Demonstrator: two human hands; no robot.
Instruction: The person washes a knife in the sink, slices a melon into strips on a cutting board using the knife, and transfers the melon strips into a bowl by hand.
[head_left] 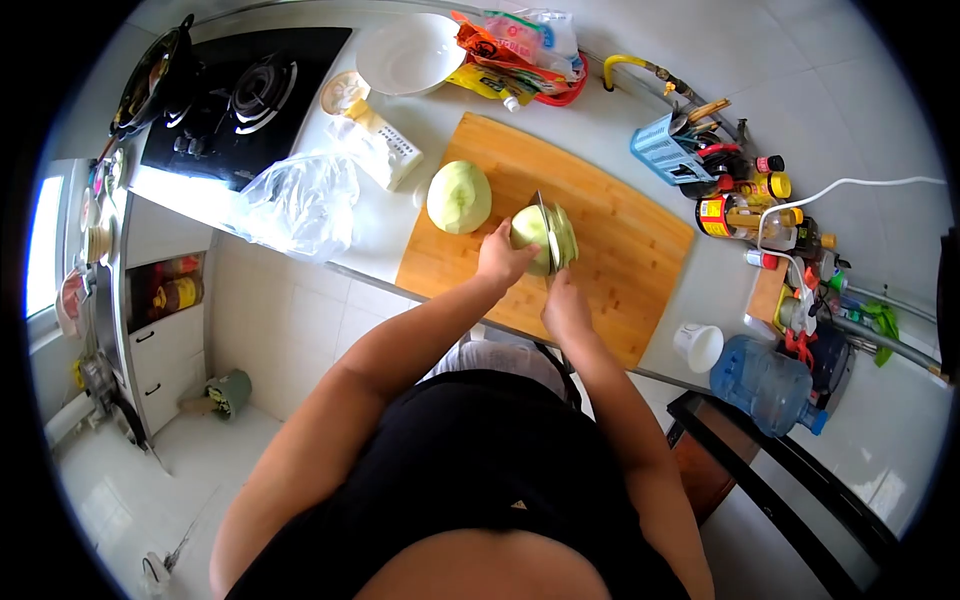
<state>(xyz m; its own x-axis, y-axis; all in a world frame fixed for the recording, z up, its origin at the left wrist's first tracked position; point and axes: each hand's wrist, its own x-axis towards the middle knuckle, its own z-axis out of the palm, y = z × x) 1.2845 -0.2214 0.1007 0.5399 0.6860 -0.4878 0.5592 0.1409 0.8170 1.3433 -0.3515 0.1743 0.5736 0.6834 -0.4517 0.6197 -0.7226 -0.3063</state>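
Note:
A wooden cutting board lies on the counter in front of me. My left hand is closed on the near left side of a pale green, peeled-looking round vegetable, holding it against the board. In my right hand is the handle of a kitchen knife. Its blade stands upright at the vegetable's right side, with cut slices leaning just beyond it. A second pale green round vegetable rests whole on the board's left part, apart from my hands.
Left of the board are a white carton, a clear plastic bag and a gas stove. Behind stand a white bowl and food packets. At right are a blue utensil basket, bottles, a white cup and a water jug.

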